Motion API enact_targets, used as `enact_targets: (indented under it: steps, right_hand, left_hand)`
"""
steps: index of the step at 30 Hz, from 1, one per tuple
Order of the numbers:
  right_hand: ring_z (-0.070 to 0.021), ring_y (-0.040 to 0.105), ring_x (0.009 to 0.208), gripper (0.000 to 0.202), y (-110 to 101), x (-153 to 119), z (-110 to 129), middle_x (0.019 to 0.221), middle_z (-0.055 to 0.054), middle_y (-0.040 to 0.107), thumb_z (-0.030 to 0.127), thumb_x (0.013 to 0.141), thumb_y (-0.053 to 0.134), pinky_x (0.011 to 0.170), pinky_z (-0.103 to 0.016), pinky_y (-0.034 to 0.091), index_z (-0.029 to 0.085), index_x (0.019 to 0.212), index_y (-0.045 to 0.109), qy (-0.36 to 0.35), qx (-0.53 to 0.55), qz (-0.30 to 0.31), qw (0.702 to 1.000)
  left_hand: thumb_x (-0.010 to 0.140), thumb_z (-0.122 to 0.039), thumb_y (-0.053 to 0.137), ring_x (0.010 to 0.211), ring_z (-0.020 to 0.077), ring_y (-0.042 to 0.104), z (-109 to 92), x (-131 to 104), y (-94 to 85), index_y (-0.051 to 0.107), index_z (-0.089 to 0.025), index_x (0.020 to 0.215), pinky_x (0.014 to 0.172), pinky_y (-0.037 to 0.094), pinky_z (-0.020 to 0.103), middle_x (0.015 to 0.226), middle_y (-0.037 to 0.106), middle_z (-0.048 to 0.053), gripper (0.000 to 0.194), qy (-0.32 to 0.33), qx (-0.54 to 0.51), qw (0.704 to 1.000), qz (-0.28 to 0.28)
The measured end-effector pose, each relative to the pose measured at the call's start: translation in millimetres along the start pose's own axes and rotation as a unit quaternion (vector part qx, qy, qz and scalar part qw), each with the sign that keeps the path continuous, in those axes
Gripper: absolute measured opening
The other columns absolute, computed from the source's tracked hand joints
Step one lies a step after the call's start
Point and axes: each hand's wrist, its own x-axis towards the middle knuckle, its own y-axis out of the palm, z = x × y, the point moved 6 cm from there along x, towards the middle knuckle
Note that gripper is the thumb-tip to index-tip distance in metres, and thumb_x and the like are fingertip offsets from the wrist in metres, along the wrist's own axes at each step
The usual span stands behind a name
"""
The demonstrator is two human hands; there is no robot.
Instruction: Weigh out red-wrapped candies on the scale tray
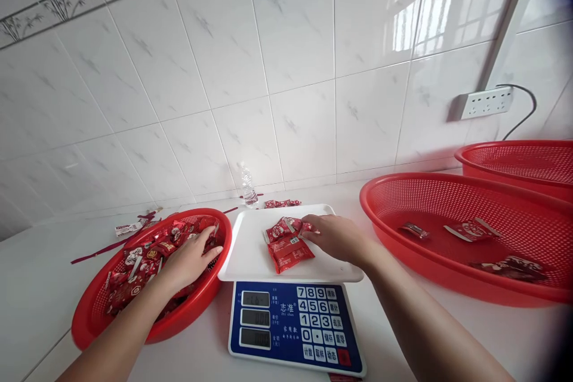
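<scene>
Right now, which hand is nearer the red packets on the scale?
Right. The right hand is at the right edge of the packets, over the tray; the left hand is farther off, inside the red basket left of the scale.

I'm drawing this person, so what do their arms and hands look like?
The left hand and right hand are plain: no gloves, and I see no rings, watch or bracelet. Slim forearms, no sleeves in view.

My left hand [190, 259] lies among red-wrapped packets [134, 274] in a perforated basket [185, 319]; my right hand [338, 240] touches red sachets [289, 252] on the white pan [246, 250] of a digital scale [289, 331].
</scene>
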Motion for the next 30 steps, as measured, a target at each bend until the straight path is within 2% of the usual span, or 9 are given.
enact_targets:
  steps: [3, 7, 10, 12, 14, 18, 21, 24, 30]
  right_hand:
    - [-0.0266, 0.062, 0.098, 0.035, 1.8, 0.7, 5.0, 0.110, -0.010, 0.068, 0.033, 0.090, 0.040, 0.075, -0.035, 0.045, 0.020, 0.113, 0.062, -0.021, 0.011, -0.007, 1.000]
    - [-0.0263, 0.042, 0.130, 0.049, 17.0, 3.4, 15.0, 0.141, -0.010, 0.049, 0.032, 0.087, 0.047, 0.102, -0.038, 0.036, 0.020, 0.135, 0.050, -0.091, 0.036, 0.038, 0.995]
    - [-0.0287, 0.039, 0.132, 0.048, 24.7, 2.9, 19.2, 0.141, -0.011, 0.048, 0.034, 0.086, 0.049, 0.106, -0.042, 0.033, 0.020, 0.132, 0.054, -0.107, 0.030, 0.072, 0.991]
    - [-0.0296, 0.044, 0.128, 0.044, 25.2, 2.1, 20.2, 0.135, -0.011, 0.054, 0.033, 0.086, 0.048, 0.103, -0.043, 0.036, 0.021, 0.127, 0.059, -0.096, 0.019, 0.072, 0.993]
    - [-0.0295, 0.043, 0.129, 0.045, 25.3, 1.6, 22.9, 0.138, -0.011, 0.052, 0.034, 0.087, 0.049, 0.104, -0.044, 0.036, 0.022, 0.129, 0.057, -0.089, 0.023, 0.063, 0.994]
    - [-0.0319, 0.014, 0.143, 0.063, 35.5, 5.0, 34.5, 0.155, -0.007, 0.025, 0.051, 0.086, 0.049, 0.111, -0.054, 0.019, 0.028, 0.143, 0.038, -0.090, 0.047, 0.067, 0.993]
    - [-0.0343, -0.001, 0.144, 0.068, 47.0, 9.1, 45.8, 0.158, -0.006, 0.014, 0.061, 0.084, 0.046, 0.110, -0.063, 0.003, 0.031, 0.144, 0.035, -0.123, 0.044, 0.106, 0.986]
    - [-0.0345, 0.001, 0.144, 0.061, 48.0, 11.1, 49.3, 0.157, -0.004, 0.017, 0.057, 0.084, 0.049, 0.110, -0.063, -0.001, 0.032, 0.139, 0.044, -0.158, 0.052, 0.131, 0.977]
    - [-0.0295, 0.022, 0.141, 0.041, 32.5, 8.0, 36.1, 0.149, 0.002, 0.038, 0.030, 0.075, 0.061, 0.114, -0.050, 0.014, 0.032, 0.116, 0.066, -0.208, 0.093, 0.160, 0.961]
  left_hand:
    - [0.088, -0.050, 0.037, 0.133, 0.0278, 0.040, -9.9, 0.9, 7.6, 0.037, -0.021, 0.141, 0.106, 0.034, 0.041, 0.144, 0.045, 0.011, 0.060, 0.050, -0.060, 0.997, 0.006]
    - [0.089, -0.052, 0.036, 0.140, 0.0256, 0.028, -14.4, 1.1, 16.4, 0.037, -0.018, 0.142, 0.113, 0.023, 0.041, 0.150, 0.035, 0.010, 0.063, 0.066, -0.108, 0.991, 0.032]
    - [0.088, -0.056, 0.037, 0.141, 0.0255, 0.026, -15.6, -0.6, 20.7, 0.035, -0.019, 0.143, 0.114, 0.021, 0.041, 0.152, 0.032, 0.008, 0.066, 0.083, -0.156, 0.982, 0.059]
    - [0.086, -0.058, 0.041, 0.141, 0.0264, 0.026, -16.0, -1.9, 20.9, 0.035, -0.020, 0.142, 0.114, 0.022, 0.041, 0.152, 0.032, 0.008, 0.068, 0.093, -0.188, 0.976, 0.064]
    - [0.085, -0.058, 0.044, 0.140, 0.0270, 0.028, -16.1, -2.5, 20.7, 0.037, -0.021, 0.141, 0.113, 0.024, 0.041, 0.151, 0.033, 0.008, 0.068, 0.098, -0.210, 0.971, 0.067]
    - [0.085, -0.057, 0.043, 0.139, 0.0270, 0.030, -16.0, -2.3, 21.7, 0.038, -0.021, 0.140, 0.113, 0.025, 0.041, 0.150, 0.036, 0.009, 0.065, 0.097, -0.224, 0.967, 0.075]
    - [0.086, -0.055, 0.042, 0.139, 0.0268, 0.031, -15.2, -1.5, 23.2, 0.037, -0.019, 0.139, 0.113, 0.024, 0.041, 0.150, 0.036, 0.010, 0.065, 0.097, -0.227, 0.966, 0.080]
    - [0.085, -0.056, 0.041, 0.138, 0.0265, 0.032, -14.0, -0.6, 24.9, 0.037, -0.019, 0.139, 0.113, 0.024, 0.040, 0.149, 0.037, 0.010, 0.066, 0.098, -0.233, 0.964, 0.080]
    - [0.083, -0.058, 0.041, 0.138, 0.0266, 0.032, -12.2, -0.5, 26.9, 0.035, -0.018, 0.140, 0.112, 0.025, 0.039, 0.149, 0.037, 0.011, 0.070, 0.099, -0.242, 0.962, 0.078]
